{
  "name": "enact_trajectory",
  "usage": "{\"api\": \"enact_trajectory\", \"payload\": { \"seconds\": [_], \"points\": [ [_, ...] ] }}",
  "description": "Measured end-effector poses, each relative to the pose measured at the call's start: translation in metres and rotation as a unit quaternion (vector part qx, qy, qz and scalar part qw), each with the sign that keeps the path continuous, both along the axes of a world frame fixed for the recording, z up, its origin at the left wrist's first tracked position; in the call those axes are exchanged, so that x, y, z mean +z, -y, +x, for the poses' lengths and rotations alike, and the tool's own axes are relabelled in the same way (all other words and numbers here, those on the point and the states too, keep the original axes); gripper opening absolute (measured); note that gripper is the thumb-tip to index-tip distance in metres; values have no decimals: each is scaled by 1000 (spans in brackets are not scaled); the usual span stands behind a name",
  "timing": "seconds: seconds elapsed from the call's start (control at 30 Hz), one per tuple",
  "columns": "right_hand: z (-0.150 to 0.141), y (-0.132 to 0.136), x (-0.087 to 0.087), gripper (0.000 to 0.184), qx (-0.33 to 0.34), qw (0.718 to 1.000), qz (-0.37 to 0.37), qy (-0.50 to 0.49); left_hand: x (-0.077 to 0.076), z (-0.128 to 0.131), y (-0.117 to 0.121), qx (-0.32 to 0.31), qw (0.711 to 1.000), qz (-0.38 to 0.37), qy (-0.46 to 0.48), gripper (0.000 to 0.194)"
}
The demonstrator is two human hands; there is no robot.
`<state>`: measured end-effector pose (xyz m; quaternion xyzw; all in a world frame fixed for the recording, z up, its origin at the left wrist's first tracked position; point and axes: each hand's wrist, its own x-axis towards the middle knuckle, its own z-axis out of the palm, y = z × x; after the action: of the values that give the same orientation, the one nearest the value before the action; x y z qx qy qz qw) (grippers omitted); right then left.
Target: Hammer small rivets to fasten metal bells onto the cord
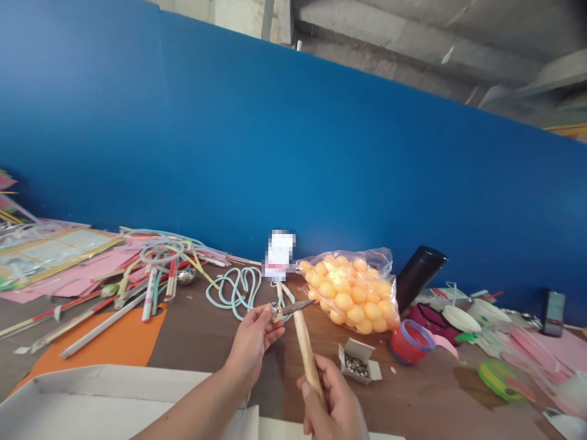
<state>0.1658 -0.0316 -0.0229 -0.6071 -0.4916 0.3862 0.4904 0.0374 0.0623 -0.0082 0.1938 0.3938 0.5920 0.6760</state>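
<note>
My left hand (257, 342) pinches a small shiny silver-and-gold round piece (276, 312) between thumb and fingers. That piece sits against the dark head of a small hammer (306, 342); I cannot tell whether the two are joined. The head tapers to a point on the right. My right hand (332, 400) is wrapped round the hammer's pale wooden handle, which slants upward. Beyond the hammer lies a clear plastic bag of orange table tennis balls (343, 300). An open little white box of metal tacks (356, 366) stands to the right of the hammer.
A pale blue cord (236, 293) and a blurred white card (279, 253) lie near the blue partition (275, 134). Sticks and coloured paper (132, 260) clutter the left. At right are a black bottle (419, 275), a red cup (410, 343) and a phone (553, 313).
</note>
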Motion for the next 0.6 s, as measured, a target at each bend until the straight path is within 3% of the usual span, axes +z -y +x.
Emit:
{"api": "enact_trajectory", "payload": {
  "seconds": [0.6],
  "points": [
    [-1, 1, 0, 41, 17, 1000, -14, -17, -5, 0, -1, 3, 1000, 12, -5, 10]
  ]
}}
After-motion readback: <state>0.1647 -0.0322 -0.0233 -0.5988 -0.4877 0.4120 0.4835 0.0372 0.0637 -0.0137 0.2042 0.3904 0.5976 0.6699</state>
